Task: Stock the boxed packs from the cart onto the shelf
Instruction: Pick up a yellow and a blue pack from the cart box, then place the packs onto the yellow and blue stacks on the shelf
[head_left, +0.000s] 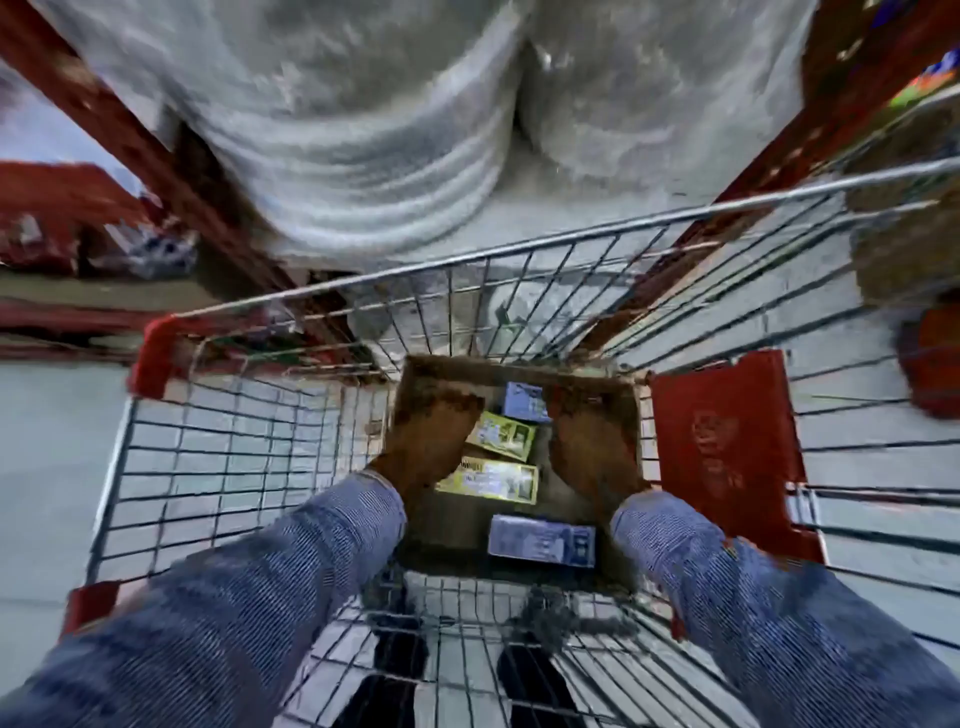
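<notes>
Inside the wire cart (218, 457) stands an open cardboard box (415, 374) holding boxed packs. A blue pack (524, 400) lies at its far end, two yellow-green packs (501, 435) (488, 480) in the middle, and another blue pack (543, 540) nearest me. Both hands are down in the box, arms in blue striped sleeves. My left hand (434, 436) sits against the left side of the yellow-green packs. My right hand (592, 447) is by the box's right wall, its fingers near the far blue pack. Motion blur hides the fingers of both.
Ahead, red shelf uprights (171, 176) frame large grey plastic-wrapped bundles (395, 130). A low shelf with red goods (57, 218) lies at the left. The cart's red plastic flap (722, 452) stands right of the box. Brown sacks (904, 228) sit at the far right.
</notes>
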